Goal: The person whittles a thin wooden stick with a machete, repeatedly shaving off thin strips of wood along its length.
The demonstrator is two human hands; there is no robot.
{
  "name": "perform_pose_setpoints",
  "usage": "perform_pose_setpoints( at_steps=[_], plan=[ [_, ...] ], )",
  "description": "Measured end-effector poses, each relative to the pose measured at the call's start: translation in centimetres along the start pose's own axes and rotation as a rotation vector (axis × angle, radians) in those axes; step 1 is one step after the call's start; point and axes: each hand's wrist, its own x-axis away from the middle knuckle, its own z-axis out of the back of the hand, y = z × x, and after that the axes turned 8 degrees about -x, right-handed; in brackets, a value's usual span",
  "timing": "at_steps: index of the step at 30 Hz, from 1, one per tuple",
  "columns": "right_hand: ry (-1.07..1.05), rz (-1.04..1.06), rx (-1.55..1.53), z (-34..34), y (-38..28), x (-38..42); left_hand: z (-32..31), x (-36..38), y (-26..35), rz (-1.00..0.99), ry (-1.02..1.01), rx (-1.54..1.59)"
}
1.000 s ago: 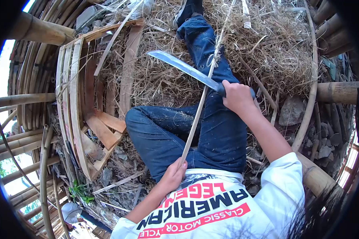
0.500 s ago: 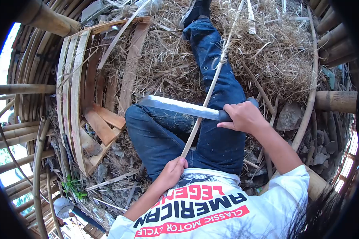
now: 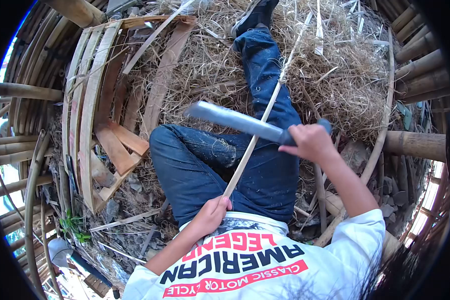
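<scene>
My right hand [image 3: 311, 143] is closed round the dark handle of a machete [image 3: 235, 121], whose broad blade points left across my thighs. A long, thin bamboo strip [image 3: 251, 146] passes at a slant under the blade, which overlaps it about midway. Close to my waist, my left hand [image 3: 211, 215] grips the near end of this strip. Its far part runs along my outstretched leg [image 3: 265, 75], with curled shavings bunched on it near the shin. My other leg [image 3: 185, 165] is bent, and pale dust and shavings cling to the jeans.
A slatted wooden crate [image 3: 85, 115] lies at the left. Heaped shavings [image 3: 345, 95] cover the ground ahead. Bamboo poles [image 3: 416, 145] and broken stones [image 3: 395, 192] are at the right; a bamboo wall [image 3: 25, 90] stands at the left.
The machete has tilted, its handle end rising slightly in view, and shifted up along the strip, away from my waist. My left hand keeps its hold. The whole view has shifted a little.
</scene>
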Motion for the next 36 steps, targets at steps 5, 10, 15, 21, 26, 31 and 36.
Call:
perform_pose_setpoints(
  at_steps=[5, 10, 15, 21, 26, 31, 36],
  plan=[
    [0.040, 0.007, -0.161, -0.9, -2.4, -0.4, 0.5, 0.8, -0.2, -0.056, 0.118, -0.150],
    [-0.085, -0.189, -0.266, 0.7, -5.1, 0.0, 0.1, 1.0, 0.6, -0.118, 0.233, -0.388],
    [0.065, -0.387, -0.434, -0.9, -8.9, 1.9, -0.3, 1.5, 1.6, -0.110, 0.222, -0.413],
    [0.149, -0.541, -0.779, -2.0, -14.6, 3.0, -0.8, 1.7, 1.5, -0.116, 0.265, -0.692],
    [0.077, -0.447, -0.706, -1.6, -16.3, 3.5, -1.4, 2.0, 1.6, -0.165, 0.314, -0.898],
    [0.032, -0.383, -0.642, -0.8, -16.3, 3.6, -1.5, 2.4, 1.3, -0.204, 0.342, -0.859],
    [0.038, -0.375, -0.641, -0.9, -16.8, 3.9, -1.4, 2.4, 0.5, -0.306, 0.391, -0.614]
  ],
)
